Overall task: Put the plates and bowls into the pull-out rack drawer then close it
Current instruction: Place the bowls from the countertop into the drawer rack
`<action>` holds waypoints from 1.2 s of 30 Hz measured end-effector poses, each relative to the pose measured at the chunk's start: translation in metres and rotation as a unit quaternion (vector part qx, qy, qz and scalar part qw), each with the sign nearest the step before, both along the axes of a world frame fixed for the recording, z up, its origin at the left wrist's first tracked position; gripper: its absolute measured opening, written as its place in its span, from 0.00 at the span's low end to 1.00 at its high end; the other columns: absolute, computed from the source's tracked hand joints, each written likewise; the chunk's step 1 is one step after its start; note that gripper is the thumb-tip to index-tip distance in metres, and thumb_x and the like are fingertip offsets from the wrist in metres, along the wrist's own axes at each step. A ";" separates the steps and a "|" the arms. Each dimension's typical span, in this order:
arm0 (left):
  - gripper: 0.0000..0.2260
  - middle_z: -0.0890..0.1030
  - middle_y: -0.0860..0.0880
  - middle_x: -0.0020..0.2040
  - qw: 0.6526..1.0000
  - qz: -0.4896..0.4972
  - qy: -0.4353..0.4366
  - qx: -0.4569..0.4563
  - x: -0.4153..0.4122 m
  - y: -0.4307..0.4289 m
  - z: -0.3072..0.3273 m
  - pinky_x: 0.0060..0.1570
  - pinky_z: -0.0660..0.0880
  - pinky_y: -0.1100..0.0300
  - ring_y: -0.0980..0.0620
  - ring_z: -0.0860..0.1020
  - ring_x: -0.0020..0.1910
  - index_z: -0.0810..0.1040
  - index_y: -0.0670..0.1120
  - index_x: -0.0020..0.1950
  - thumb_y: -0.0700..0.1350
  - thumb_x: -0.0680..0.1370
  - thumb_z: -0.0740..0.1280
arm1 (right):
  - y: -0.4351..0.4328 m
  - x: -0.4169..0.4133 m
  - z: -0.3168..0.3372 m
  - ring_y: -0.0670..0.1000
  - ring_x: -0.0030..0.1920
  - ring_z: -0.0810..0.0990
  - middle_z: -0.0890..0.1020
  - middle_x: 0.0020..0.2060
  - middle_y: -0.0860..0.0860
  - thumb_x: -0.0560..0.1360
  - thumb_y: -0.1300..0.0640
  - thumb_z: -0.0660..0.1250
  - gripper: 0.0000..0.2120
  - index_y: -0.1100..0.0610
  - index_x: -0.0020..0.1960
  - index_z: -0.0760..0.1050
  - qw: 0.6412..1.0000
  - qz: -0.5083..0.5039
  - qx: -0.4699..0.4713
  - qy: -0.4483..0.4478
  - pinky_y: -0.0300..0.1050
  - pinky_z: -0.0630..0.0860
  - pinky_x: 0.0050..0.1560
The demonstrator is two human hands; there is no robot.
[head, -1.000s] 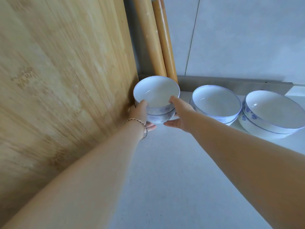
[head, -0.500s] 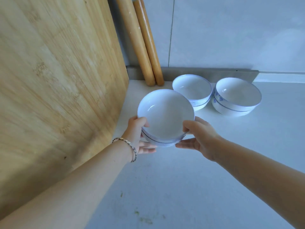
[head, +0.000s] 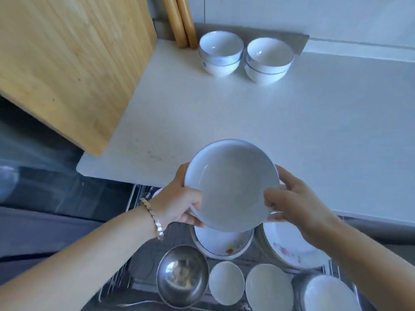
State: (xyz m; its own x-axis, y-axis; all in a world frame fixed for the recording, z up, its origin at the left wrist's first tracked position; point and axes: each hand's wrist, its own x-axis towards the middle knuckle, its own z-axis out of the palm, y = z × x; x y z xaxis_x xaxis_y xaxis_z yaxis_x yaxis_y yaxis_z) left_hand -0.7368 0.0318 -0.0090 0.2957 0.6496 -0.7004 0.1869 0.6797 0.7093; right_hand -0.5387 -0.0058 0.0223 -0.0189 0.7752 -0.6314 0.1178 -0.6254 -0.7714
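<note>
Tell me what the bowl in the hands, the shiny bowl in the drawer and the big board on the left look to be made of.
Held bowl: probably glazed ceramic or porcelain; smooth glossy white with a thin blue rim line. Shiny bowl: looks like polished steel; its grey inside mirrors the room. Board: wood or bamboo, matte; pale straight grain shows along it.

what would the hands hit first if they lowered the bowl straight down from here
Probably the floral plate in the open rack drawer, directly under the held bowl between left hand and right hand; depth is unclear from above.
</note>
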 end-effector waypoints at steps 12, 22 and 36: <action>0.27 0.70 0.48 0.47 0.979 0.047 0.131 -0.152 -0.060 -0.101 -0.108 0.40 0.76 0.44 0.40 0.70 0.54 0.64 0.57 0.58 0.25 0.73 0.51 | -0.102 -0.078 -0.144 0.55 0.53 0.78 0.78 0.59 0.54 0.60 0.56 0.56 0.36 0.38 0.68 0.66 0.992 -0.002 -0.126 -0.018 0.45 0.79 0.47; 0.29 0.70 0.47 0.58 0.950 -0.004 0.228 -0.213 -0.100 -0.109 -0.204 0.47 0.78 0.41 0.40 0.69 0.57 0.66 0.57 0.67 0.30 0.74 0.49 | -0.119 -0.139 -0.252 0.60 0.55 0.75 0.74 0.59 0.58 0.73 0.66 0.55 0.30 0.45 0.72 0.62 0.975 0.000 -0.212 -0.059 0.50 0.79 0.48; 0.21 0.74 0.45 0.48 0.927 -0.173 0.312 -0.116 -0.102 -0.119 -0.240 0.40 0.73 0.56 0.44 0.74 0.44 0.62 0.46 0.66 0.36 0.75 0.61 | -0.119 -0.140 -0.261 0.51 0.33 0.72 0.67 0.54 0.55 0.78 0.63 0.50 0.28 0.45 0.75 0.54 0.955 0.070 -0.217 -0.191 0.39 0.71 0.35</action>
State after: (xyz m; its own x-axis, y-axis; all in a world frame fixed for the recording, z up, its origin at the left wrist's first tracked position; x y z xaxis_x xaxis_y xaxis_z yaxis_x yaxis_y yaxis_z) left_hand -0.8390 -0.0877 -0.2494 -0.0510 0.4023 -0.9141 0.7461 0.6238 0.2329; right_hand -0.6787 -0.1251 -0.2392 0.1926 0.4461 -0.8740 0.4448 -0.8336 -0.3275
